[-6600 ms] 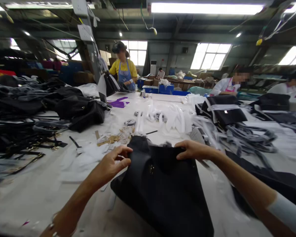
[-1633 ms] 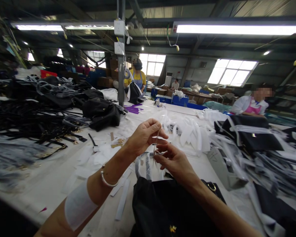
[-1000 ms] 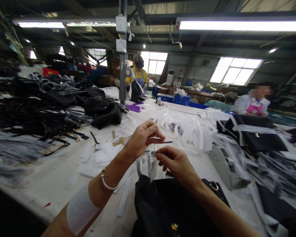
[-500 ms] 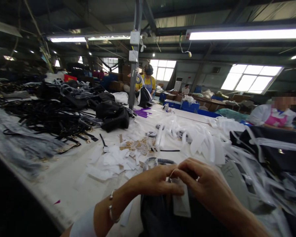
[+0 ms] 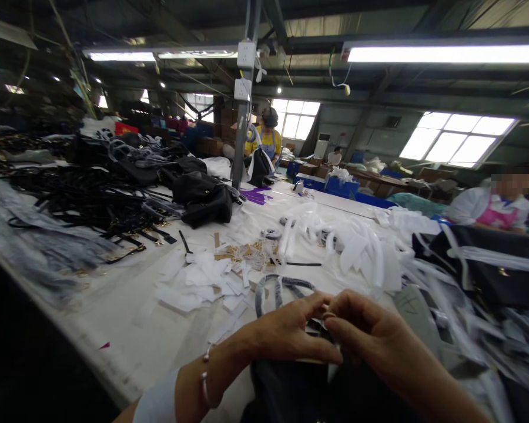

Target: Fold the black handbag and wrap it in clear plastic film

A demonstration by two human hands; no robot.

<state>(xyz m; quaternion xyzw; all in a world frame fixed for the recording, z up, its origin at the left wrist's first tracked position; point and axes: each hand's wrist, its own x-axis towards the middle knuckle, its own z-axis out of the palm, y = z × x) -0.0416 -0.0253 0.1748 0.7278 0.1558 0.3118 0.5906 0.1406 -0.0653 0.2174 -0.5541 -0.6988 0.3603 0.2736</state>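
Observation:
Both hands meet over a black bag (image 5: 291, 390) at the bottom of the view. My right hand (image 5: 372, 335) pinches a thin pale cord loop (image 5: 329, 315) between thumb and index finger. Close against it, my left hand (image 5: 291, 332) has its index fingertip at the cord and its thumb stretched low over the bag's top. Whatever lies between the left fingers is hidden. Grey-wrapped handles (image 5: 261, 294) of the bag rise just behind the hands.
White paper pieces (image 5: 194, 288) and a heap of tag strings (image 5: 247, 252) lie ahead. Black straps (image 5: 83, 205) and a black bag (image 5: 203, 197) are on the left, white plastic wrap (image 5: 357, 241) and another black bag (image 5: 489, 258) on the right. A metal post (image 5: 242, 135) stands beyond. Co-workers are across the room.
The white hang tag under my left thumb has dropped out of sight. My hands have shifted slightly, and my right fingers now pinch the cord loop nearer the left fingertips.

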